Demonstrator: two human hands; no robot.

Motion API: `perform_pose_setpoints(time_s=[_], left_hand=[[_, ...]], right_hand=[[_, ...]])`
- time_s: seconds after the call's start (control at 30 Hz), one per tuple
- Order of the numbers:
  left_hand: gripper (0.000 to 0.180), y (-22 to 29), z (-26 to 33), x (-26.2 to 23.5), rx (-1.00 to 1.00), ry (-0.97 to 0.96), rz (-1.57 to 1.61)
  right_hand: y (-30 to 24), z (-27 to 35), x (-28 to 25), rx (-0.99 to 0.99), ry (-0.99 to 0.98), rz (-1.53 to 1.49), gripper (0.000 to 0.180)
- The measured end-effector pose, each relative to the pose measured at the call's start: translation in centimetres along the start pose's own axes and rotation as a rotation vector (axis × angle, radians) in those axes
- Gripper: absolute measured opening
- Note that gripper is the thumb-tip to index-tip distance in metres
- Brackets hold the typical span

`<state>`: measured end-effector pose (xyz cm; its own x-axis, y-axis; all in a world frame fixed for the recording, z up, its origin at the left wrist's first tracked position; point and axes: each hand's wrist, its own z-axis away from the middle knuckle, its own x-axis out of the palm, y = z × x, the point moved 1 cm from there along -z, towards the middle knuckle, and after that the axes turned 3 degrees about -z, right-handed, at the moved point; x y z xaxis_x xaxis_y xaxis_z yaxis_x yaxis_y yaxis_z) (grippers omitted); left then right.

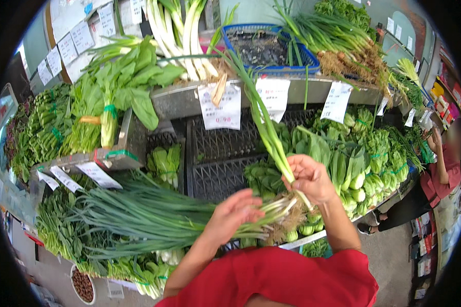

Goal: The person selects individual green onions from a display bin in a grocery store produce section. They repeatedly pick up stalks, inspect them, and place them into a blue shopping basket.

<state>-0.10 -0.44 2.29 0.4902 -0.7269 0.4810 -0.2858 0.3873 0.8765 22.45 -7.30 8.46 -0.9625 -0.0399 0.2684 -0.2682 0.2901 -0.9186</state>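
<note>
Held scallion: we have one long scallion (269, 134) slanting above the root end of the scallion heap (143, 217), its white stem toward us and its green leaf pointing away past the heap's far side.
Right hand: our right hand (312, 180) is closed in a pinch, thumb against fingers, on that scallion's pale lower stem, above the heap's root end.
Left hand: our left hand (234, 216) is partly open, fingers loosely bent and apart, nothing seen in its grasp; it is over the heap's stems, and we cannot tell whether it touches them.
Heap: the scallions lie crosswise before us, dark leaves to the left, white stems and tangled roots (288, 221) to the right.
Crates: black plastic crates (216, 180) sit just beyond the heap.
Bok choy: bunches of bok choy (346, 171) fill the space beyond and right of the heap's roots.
Ledge: a grey ledge (176, 102) runs farther beyond the heap, white price cards (221, 106) hanging from its front.
Basket: a blue plastic basket (313, 65) stands on that ledge, beyond the heap.
Banded greens: a leafy bunch with a green band (109, 120) lies beyond the heap's leaf end.
Other person: a person in a dull red top (442, 176) is well off to the heap's right.
</note>
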Motion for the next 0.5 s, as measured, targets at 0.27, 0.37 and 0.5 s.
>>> perform_pose_setpoints(time_s=[0.27, 0.37, 0.5], left_hand=[[0.044, -1.2, -4.1, 0.5, 0.129, -0.088, 0.485], [0.048, -2.1, -3.8, 0.5, 0.105, -0.129, 0.546], [0.064, -2.0, -3.5, 1.0, 0.136, -0.228, 0.56]], right_hand=[[6.0, 7.7, 2.2, 0.23, 0.074, -0.015, 0.05], [6.3, 9.1, 2.8, 0.299, 0.078, -0.063, 0.049], [7.0, 9.9, 2.6, 0.316, 0.075, -0.193, 0.049]])
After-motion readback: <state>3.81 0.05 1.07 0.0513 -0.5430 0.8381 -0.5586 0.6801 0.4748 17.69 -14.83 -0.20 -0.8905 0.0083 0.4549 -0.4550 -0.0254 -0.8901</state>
